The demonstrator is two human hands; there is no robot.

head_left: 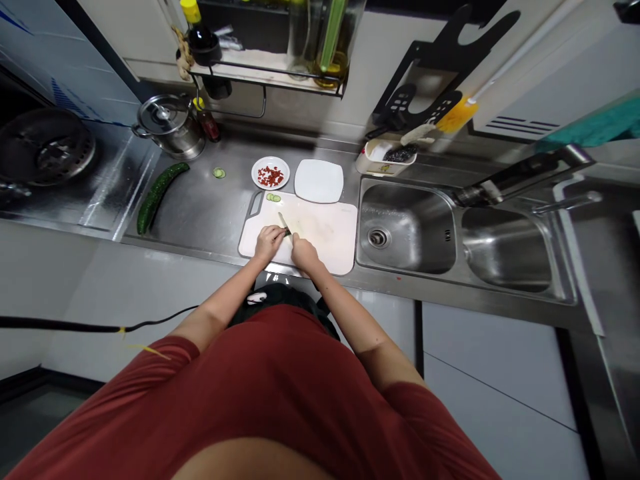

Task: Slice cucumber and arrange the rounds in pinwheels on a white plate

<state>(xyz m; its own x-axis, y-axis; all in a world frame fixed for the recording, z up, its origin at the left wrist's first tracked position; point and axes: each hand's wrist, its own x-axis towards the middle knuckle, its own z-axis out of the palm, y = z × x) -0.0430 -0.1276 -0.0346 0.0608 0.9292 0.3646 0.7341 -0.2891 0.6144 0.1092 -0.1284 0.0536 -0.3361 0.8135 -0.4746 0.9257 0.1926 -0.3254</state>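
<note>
My right hand (pixel 303 253) is wrapped round the handle of a knife (pixel 283 219), whose blade points up and left over the white cutting board (pixel 330 233). Beside the blade, my left hand (pixel 270 241) has its fingers closed on a small dark green piece (pixel 287 231), probably cucumber. Pale green cucumber slices (pixel 273 197) lie near the board's top left corner. Behind the board stand a round plate of chopped red pieces (pixel 270 176) and a white squarish plate (pixel 319 181).
A long cucumber (pixel 157 197) and more slices (pixel 219 173) lie on the steel counter at left. The lidded pot (pixel 173 127) stands behind them, near a small bottle (pixel 207 123). A double sink (pixel 407 230) adjoins the board at right; a rack (pixel 270 73) overhangs the back.
</note>
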